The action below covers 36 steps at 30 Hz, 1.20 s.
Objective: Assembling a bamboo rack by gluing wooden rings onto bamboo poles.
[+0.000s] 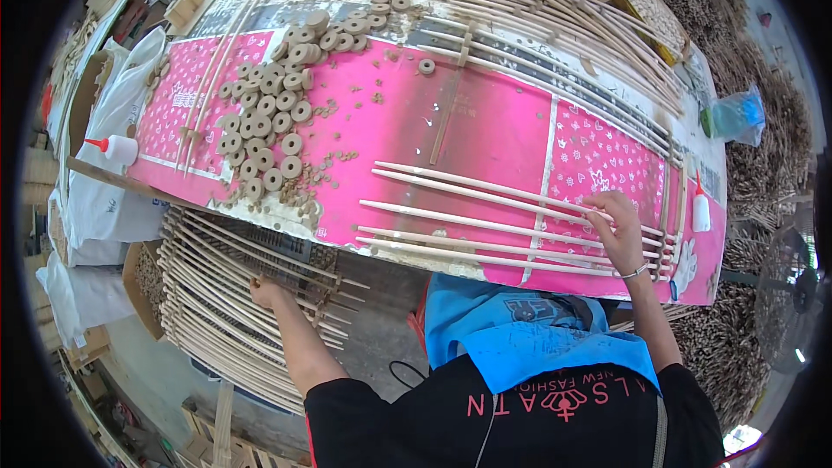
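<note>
My right hand (615,218) is over the pink-covered table, its fingers closed on one of several pale wooden rods (468,208). These lie side by side, their right ends at a wooden crosspiece (677,217). Low on the left, my left hand (267,292) reaches to a large stack of rods (217,295) beside the table. Its fingers are curled at a rod there; the fingertips are partly hidden.
Drilled round wooden discs (260,113) are heaped on the table at left. More rods (537,9) lie along its far side. White glue bottles with red tips stand at the left edge (121,149) and right end (700,208). A fan (789,286) is at far right.
</note>
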{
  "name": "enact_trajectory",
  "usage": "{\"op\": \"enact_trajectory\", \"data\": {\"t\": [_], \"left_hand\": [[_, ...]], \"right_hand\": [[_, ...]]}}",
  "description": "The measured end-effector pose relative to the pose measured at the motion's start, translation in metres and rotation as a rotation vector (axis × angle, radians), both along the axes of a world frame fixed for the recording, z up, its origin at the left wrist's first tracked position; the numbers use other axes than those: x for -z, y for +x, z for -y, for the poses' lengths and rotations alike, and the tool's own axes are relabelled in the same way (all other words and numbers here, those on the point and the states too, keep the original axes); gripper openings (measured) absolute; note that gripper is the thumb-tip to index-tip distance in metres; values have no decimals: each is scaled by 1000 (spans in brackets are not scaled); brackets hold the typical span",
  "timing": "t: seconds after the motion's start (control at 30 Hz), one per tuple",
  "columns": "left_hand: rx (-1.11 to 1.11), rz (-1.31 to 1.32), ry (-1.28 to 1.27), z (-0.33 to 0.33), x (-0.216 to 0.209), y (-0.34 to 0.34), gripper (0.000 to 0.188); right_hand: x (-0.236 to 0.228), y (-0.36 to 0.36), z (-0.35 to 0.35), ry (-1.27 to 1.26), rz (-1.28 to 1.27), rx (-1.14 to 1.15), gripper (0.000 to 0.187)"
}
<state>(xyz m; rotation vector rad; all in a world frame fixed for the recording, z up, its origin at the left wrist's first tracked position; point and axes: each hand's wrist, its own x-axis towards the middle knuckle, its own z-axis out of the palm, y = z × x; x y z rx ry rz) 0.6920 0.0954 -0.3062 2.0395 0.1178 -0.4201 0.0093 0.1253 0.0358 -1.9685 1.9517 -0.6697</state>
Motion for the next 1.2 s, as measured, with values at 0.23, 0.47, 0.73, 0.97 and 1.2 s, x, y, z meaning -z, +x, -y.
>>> {"op": "enact_trajectory", "data": {"t": [0.23,0.47,0.73,0.97,1.2], "left_hand": [[172,394,-33,-11,-57,-2,48],[657,895,-453,75,-277,-158,23],[1551,1152,42,203,-298,-198,47],[1561,1239,197,224,-298,-198,40],[1495,182,-425,200,-316,-242,34]], "right_hand": [[26,-16,0,62,23,-30,17],[41,-36,9,96,101,-61,12],[30,-37,14,102,95,-105,8],[28,-42,10,69,362,-43,8],[27,-46,11,-3,375,39,10]]}}
